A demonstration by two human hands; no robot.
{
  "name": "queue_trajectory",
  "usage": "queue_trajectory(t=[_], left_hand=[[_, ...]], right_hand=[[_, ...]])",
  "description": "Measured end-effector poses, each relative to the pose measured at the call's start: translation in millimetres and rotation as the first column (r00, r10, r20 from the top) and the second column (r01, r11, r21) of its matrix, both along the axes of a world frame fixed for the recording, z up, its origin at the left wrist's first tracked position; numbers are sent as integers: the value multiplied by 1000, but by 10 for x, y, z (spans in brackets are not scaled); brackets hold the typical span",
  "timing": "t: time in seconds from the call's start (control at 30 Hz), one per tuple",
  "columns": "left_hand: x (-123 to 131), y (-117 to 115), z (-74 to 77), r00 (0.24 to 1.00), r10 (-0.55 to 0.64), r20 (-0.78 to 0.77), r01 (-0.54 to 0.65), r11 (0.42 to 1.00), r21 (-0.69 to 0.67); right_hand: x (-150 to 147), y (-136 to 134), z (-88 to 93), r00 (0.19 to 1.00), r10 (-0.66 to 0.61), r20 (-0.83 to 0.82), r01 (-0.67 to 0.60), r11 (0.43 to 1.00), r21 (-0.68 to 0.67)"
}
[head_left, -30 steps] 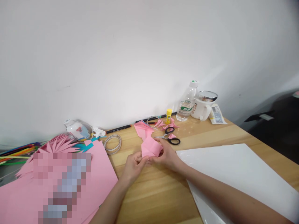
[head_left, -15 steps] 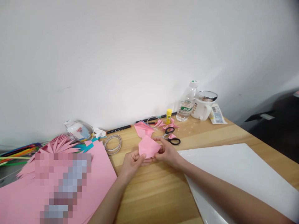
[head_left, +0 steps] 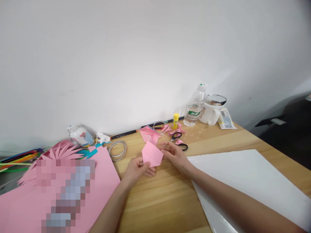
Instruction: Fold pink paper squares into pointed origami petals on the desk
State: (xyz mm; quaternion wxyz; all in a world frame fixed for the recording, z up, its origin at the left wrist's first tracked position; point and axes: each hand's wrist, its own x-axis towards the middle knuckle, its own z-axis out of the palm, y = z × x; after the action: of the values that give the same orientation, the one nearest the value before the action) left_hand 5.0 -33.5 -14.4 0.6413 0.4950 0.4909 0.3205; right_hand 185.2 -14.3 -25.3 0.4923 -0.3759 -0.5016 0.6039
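A folded piece of pink paper (head_left: 152, 153), five-sided with a visible crease, is pinched at its lower left between the thumb and fingers of my left hand (head_left: 137, 168). The fingers of that hand extend behind and below the paper. At the paper's right corner, my right hand (head_left: 175, 156) has its thumb and fingers apart; whether a fingertip touches the edge I cannot tell. Just beyond the right hand lie scissors (head_left: 176, 136) with black handles, partly hidden by it. More folded pink paper (head_left: 148, 133) rests behind the held piece.
Pink sheets (head_left: 107, 174) and a fanned pink paper shape (head_left: 60, 151) cover the left side. A white board (head_left: 243, 174) lies at right. Along the wall are a white bottle (head_left: 82, 136), coiled cord (head_left: 117, 150), marker (head_left: 123, 134), glue stick (head_left: 175, 121), water bottle (head_left: 193, 111) and mug (head_left: 210, 113).
The pink paper has turned and shifted slightly left in my left hand. My right hand has loosened its pinch on the paper's right side, and its fingers have spread.
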Motion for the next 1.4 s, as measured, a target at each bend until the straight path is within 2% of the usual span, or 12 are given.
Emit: queue_trajectory(t=[0.1, 0.17, 0.37, 0.5, 0.6, 0.73, 0.83, 0.93, 1.13, 1.3, 1.4], left_hand=[[21, -15, 35, 998, -49, -36, 50, 998, 36], [30, -21, 44, 997, -47, -63, 50, 998, 49], [20, -9, 16, 987, 24, -157, -2, 990, 139], [9, 14, -3, 975, 183, -127, -156, 968, 199], [2, 33, -35, 960, 256, -110, -230, 952, 204], [-3, 43, -95, 956, 268, -124, -238, 948, 213], [3, 40, -116, 970, 229, -86, -212, 962, 170], [15, 35, -101, 980, 198, -11, -194, 970, 144], [8, 32, -80, 963, 170, 207, -206, 964, 169], [-10, 23, -101, 993, 98, 71, -113, 962, 248], [13, 13, -88, 997, 35, 66, -50, 965, 256]], right_hand=[[9, 1, -18, 994, -86, 70, 83, 996, 44], [12, -1, -41, 995, -82, 61, 78, 995, 56], [15, -13, -86, 1000, 5, -3, -5, 1000, -7], [13, -3, -115, 999, 49, 2, -49, 999, -13], [8, -14, -100, 989, 146, 7, -146, 989, 31], [0, -56, -40, 967, 256, 7, -255, 964, 76], [-11, -75, -37, 957, 274, 94, -278, 960, 27], [-20, -63, -83, 964, 224, 145, -225, 974, -5], [2, 18, -170, 977, -15, 211, -6, 995, 98], [25, 29, -160, 947, -111, 302, 70, 987, 143], [28, 19, -143, 945, -117, 306, 80, 988, 132]])
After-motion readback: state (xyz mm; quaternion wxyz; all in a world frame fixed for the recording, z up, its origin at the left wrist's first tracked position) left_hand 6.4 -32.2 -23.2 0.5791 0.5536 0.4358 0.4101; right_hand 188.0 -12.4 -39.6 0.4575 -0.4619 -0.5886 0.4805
